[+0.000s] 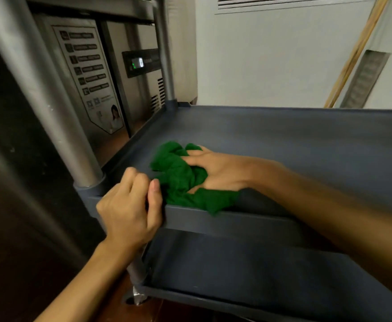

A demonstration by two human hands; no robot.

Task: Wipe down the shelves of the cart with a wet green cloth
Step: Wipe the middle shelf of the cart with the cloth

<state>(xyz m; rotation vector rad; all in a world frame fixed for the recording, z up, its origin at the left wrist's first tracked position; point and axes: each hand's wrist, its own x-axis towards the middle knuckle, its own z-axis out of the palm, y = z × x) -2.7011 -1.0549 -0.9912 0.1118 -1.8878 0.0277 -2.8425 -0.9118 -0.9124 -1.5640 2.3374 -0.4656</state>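
A crumpled green cloth (178, 177) lies on the middle shelf (295, 140) of a dark grey cart, near its front left corner. My right hand (216, 170) presses on the cloth with fingers dug into its folds. A flap of the cloth hangs over the shelf's front rim (248, 220). My left hand (130, 205) grips that rim beside the corner post (51, 101), fingers curled over the edge. The bottom shelf (248, 270) shows below. The top shelf's underside (97, 5) sits overhead.
A stainless appliance with a lit display (141, 62) and a label panel (90, 75) stands behind the cart on the left. A white wall (271, 61) is behind. A wooden pole (355, 52) leans at the right. A caster (139, 296) rests on the brown floor.
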